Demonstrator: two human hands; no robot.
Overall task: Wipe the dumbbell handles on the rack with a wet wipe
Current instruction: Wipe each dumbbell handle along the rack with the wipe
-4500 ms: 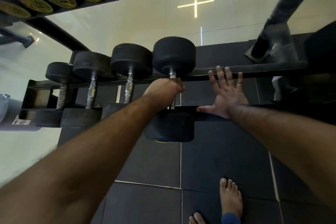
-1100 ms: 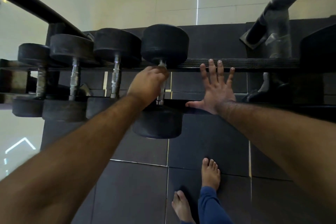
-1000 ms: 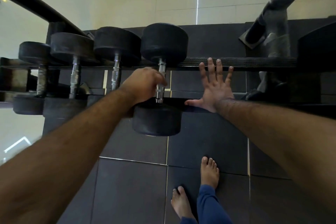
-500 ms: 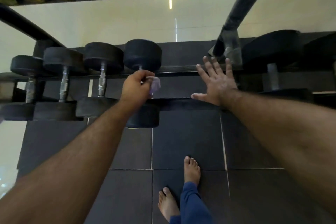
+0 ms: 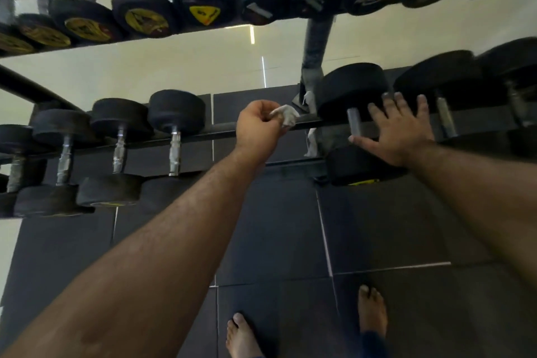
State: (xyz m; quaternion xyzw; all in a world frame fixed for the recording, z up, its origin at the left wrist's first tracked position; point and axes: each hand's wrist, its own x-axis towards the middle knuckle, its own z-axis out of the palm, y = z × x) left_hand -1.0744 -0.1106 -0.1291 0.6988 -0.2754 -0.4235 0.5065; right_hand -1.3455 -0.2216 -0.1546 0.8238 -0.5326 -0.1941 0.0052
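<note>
The left hand [image 5: 259,128] pinches a crumpled wet wipe [image 5: 286,115] just above the rack [image 5: 220,132] rail — clear of any handle. Right of it, the right hand [image 5: 396,131] lies flat, fingers spread, over a dumbbell [image 5: 353,122] handle.

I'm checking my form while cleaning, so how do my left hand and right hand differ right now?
The left hand is curled, pinching the white wet wipe; the right hand is spread flat and holds nothing. The left hand hovers over the rack rail in the gap between dumbbells; the right hand rests on a large dumbbell beside its handle. Both reach toward the lower rack.
</note>
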